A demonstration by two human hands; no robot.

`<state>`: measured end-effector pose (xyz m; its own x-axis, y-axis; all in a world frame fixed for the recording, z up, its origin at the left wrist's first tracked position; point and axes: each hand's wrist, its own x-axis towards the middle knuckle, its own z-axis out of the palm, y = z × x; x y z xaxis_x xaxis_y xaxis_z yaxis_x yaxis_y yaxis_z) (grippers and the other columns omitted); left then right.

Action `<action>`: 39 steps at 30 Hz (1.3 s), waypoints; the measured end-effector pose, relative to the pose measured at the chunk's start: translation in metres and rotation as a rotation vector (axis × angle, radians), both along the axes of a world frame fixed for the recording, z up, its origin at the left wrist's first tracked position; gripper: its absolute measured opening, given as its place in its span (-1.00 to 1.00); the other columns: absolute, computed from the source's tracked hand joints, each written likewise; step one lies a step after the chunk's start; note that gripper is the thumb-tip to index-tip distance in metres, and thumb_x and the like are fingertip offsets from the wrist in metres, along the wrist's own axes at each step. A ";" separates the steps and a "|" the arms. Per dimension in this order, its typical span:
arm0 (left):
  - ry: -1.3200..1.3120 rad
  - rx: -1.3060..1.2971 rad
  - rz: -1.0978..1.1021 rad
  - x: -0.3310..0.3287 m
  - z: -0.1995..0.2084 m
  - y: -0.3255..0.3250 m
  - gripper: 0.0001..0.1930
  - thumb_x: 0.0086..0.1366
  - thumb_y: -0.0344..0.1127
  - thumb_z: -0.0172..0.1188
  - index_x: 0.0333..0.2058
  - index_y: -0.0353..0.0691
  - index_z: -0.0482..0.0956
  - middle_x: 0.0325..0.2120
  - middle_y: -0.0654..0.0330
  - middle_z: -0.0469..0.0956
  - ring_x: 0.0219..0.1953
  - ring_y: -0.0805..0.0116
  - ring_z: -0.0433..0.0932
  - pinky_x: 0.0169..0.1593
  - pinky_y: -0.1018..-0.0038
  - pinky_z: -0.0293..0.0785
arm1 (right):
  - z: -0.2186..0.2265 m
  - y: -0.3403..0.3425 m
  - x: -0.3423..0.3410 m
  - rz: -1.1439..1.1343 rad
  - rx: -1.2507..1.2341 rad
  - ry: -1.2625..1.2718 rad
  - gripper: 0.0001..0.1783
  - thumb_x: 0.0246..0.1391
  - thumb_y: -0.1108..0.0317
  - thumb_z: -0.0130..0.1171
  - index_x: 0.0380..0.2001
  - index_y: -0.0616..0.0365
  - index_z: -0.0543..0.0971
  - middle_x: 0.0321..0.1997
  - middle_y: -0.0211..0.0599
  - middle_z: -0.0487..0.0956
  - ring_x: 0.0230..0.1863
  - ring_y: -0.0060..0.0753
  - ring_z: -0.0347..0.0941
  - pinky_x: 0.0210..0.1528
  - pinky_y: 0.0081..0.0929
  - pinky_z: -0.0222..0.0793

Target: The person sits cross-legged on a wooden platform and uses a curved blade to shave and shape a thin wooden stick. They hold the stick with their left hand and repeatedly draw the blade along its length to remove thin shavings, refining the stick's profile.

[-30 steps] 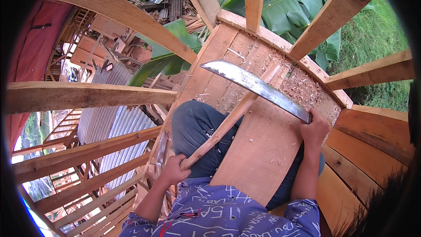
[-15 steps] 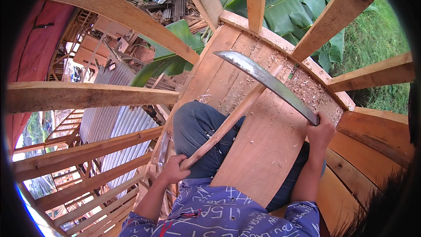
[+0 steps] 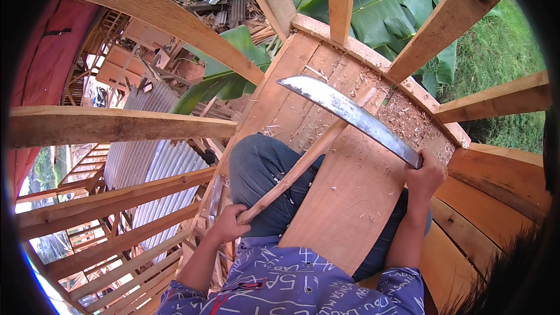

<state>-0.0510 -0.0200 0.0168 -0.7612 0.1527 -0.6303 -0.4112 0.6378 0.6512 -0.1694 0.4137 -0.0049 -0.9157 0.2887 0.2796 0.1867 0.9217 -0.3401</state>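
My left hand is closed round the near end of a wooden stick, which slants away up and to the right. The stick's far end lies over a wide board between my legs. In my right hand is the grip of a machete, its long curved blade pointing up and to the left. The blade crosses above the stick near its far end and hides part of it; whether the two touch I cannot tell. The machete's handle is mostly covered by my fingers.
Wood shavings lie on the plank floor ahead. Upright wooden posts and side rails surround me. Beyond them are banana leaves, grass and corrugated metal sheets lower down on the left.
The machete blade has tilted, so its broad face shows brighter, and its tip has shifted slightly left and nearer me. My left hand and the stick have hardly moved.
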 end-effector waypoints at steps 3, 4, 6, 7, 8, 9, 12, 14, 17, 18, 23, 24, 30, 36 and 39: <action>-0.166 0.120 0.112 0.002 -0.005 -0.010 -0.74 -0.17 -0.38 0.18 -0.42 -0.38 0.52 -0.55 0.19 0.49 -0.43 0.47 0.45 -0.31 0.50 0.38 | 0.001 -0.015 0.003 0.061 -0.001 0.039 -0.93 -0.24 0.40 0.19 -0.65 0.11 0.50 -0.61 -0.21 0.50 -0.54 -0.10 0.47 -0.50 -0.22 0.29; -0.182 0.132 0.082 0.002 -0.005 -0.015 -0.76 -0.17 -0.48 0.16 -0.40 -0.34 0.50 -0.50 0.29 0.49 -0.42 0.55 0.44 -0.34 0.56 0.36 | 0.003 -0.027 0.004 0.111 -0.042 0.032 -0.93 -0.25 0.41 0.18 -0.66 0.11 0.49 -0.62 -0.21 0.49 -0.54 -0.11 0.46 -0.49 -0.22 0.29; -0.194 0.152 0.104 0.002 -0.005 -0.015 -0.75 -0.18 -0.49 0.16 -0.40 -0.34 0.50 -0.50 0.29 0.48 -0.42 0.55 0.44 -0.34 0.57 0.36 | 0.005 -0.044 0.006 0.223 -0.100 0.023 -0.93 -0.26 0.44 0.17 -0.66 0.12 0.48 -0.63 -0.22 0.48 -0.54 -0.12 0.46 -0.47 -0.24 0.28; -0.197 0.161 0.114 0.001 -0.005 -0.014 -0.75 -0.18 -0.49 0.16 -0.40 -0.34 0.50 -0.50 0.29 0.48 -0.42 0.54 0.44 -0.34 0.57 0.36 | 0.006 -0.052 0.008 0.286 -0.117 0.022 -0.93 -0.27 0.44 0.16 -0.67 0.12 0.47 -0.64 -0.22 0.47 -0.54 -0.13 0.45 -0.46 -0.25 0.28; -0.193 0.150 0.112 0.001 -0.005 -0.015 -0.75 -0.17 -0.46 0.17 -0.41 -0.35 0.51 -0.50 0.27 0.49 -0.42 0.53 0.45 -0.32 0.55 0.37 | 0.007 -0.056 0.009 0.350 -0.133 0.020 -0.93 -0.27 0.45 0.16 -0.67 0.12 0.46 -0.64 -0.22 0.47 -0.53 -0.13 0.45 -0.45 -0.27 0.27; -0.189 0.139 0.117 0.003 -0.004 -0.014 -0.75 -0.17 -0.43 0.17 -0.41 -0.35 0.52 -0.50 0.26 0.50 -0.41 0.51 0.45 -0.30 0.54 0.38 | 0.005 -0.054 0.007 0.333 -0.115 0.045 -0.94 -0.28 0.45 0.16 -0.67 0.11 0.47 -0.64 -0.23 0.47 -0.53 -0.14 0.45 -0.44 -0.28 0.27; -0.160 0.107 0.090 0.005 -0.003 -0.013 -0.74 -0.16 -0.41 0.18 -0.41 -0.36 0.53 -0.50 0.24 0.51 -0.41 0.48 0.46 -0.28 0.52 0.39 | -0.004 -0.027 -0.002 0.191 -0.090 0.064 -0.95 -0.27 0.43 0.17 -0.66 0.09 0.49 -0.63 -0.21 0.49 -0.53 -0.11 0.46 -0.44 -0.26 0.29; -0.146 0.092 0.077 0.003 -0.002 -0.011 -0.74 -0.16 -0.41 0.18 -0.40 -0.35 0.53 -0.50 0.25 0.51 -0.41 0.48 0.46 -0.28 0.52 0.39 | -0.010 0.003 -0.004 0.038 -0.051 -0.028 -0.95 -0.25 0.42 0.17 -0.66 0.09 0.50 -0.63 -0.20 0.49 -0.53 -0.10 0.47 -0.46 -0.22 0.30; -0.176 0.128 0.094 -0.004 -0.002 -0.007 -0.74 -0.18 -0.42 0.17 -0.41 -0.34 0.53 -0.51 0.28 0.49 -0.42 0.51 0.44 -0.31 0.53 0.37 | -0.007 0.003 0.000 0.009 0.004 -0.004 -0.94 -0.22 0.41 0.18 -0.65 0.10 0.50 -0.63 -0.20 0.49 -0.54 -0.09 0.48 -0.48 -0.18 0.30; -0.201 0.165 0.124 -0.004 -0.003 -0.009 -0.76 -0.19 -0.44 0.16 -0.42 -0.34 0.52 -0.52 0.29 0.48 -0.43 0.52 0.42 -0.33 0.54 0.35 | -0.005 -0.005 0.001 0.035 0.022 0.032 -0.93 -0.21 0.41 0.18 -0.65 0.11 0.50 -0.64 -0.21 0.49 -0.54 -0.09 0.48 -0.48 -0.16 0.30; -0.226 0.188 0.149 -0.002 -0.003 -0.014 -0.76 -0.21 -0.44 0.16 -0.44 -0.35 0.51 -0.53 0.30 0.47 -0.43 0.52 0.42 -0.34 0.54 0.34 | 0.003 -0.048 0.009 0.316 -0.092 0.030 -0.92 -0.22 0.40 0.19 -0.65 0.12 0.50 -0.64 -0.21 0.49 -0.54 -0.09 0.48 -0.49 -0.19 0.30; -0.221 0.186 0.153 0.000 -0.004 -0.015 -0.75 -0.21 -0.44 0.16 -0.44 -0.35 0.51 -0.52 0.29 0.47 -0.42 0.51 0.43 -0.33 0.54 0.35 | 0.001 -0.051 0.008 0.391 -0.092 0.026 -0.92 -0.22 0.40 0.19 -0.65 0.12 0.50 -0.64 -0.20 0.49 -0.54 -0.09 0.48 -0.49 -0.19 0.30; -0.228 0.163 0.160 -0.006 0.004 -0.003 -0.74 -0.16 -0.41 0.16 -0.39 -0.34 0.54 -0.46 0.26 0.51 -0.37 0.50 0.46 -0.28 0.54 0.40 | -0.008 -0.003 0.000 -0.020 -0.041 -0.070 -0.93 -0.23 0.39 0.19 -0.63 0.12 0.52 -0.59 -0.16 0.53 -0.50 -0.05 0.49 -0.45 -0.17 0.31; -0.313 0.218 0.193 -0.006 0.004 -0.011 -0.73 -0.16 -0.41 0.16 -0.38 -0.33 0.55 -0.44 0.27 0.51 -0.36 0.50 0.47 -0.27 0.55 0.41 | 0.000 -0.039 0.005 0.173 -0.069 0.062 -0.94 -0.22 0.42 0.18 -0.62 0.11 0.50 -0.62 -0.22 0.49 -0.54 -0.11 0.47 -0.46 -0.24 0.32; -0.286 0.187 0.162 -0.004 0.003 -0.013 -0.71 -0.17 -0.41 0.17 -0.37 -0.33 0.56 -0.45 0.27 0.51 -0.38 0.52 0.46 -0.29 0.55 0.40 | 0.001 -0.049 0.008 0.333 -0.084 0.049 -0.93 -0.21 0.42 0.19 -0.63 0.11 0.49 -0.62 -0.24 0.49 -0.55 -0.13 0.46 -0.45 -0.25 0.31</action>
<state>-0.0554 -0.0333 0.0198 -0.5824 0.1773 -0.7933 -0.6789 0.4306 0.5947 -0.1617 0.3652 -0.0043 -0.9497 -0.0002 0.3132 -0.1383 0.8975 -0.4187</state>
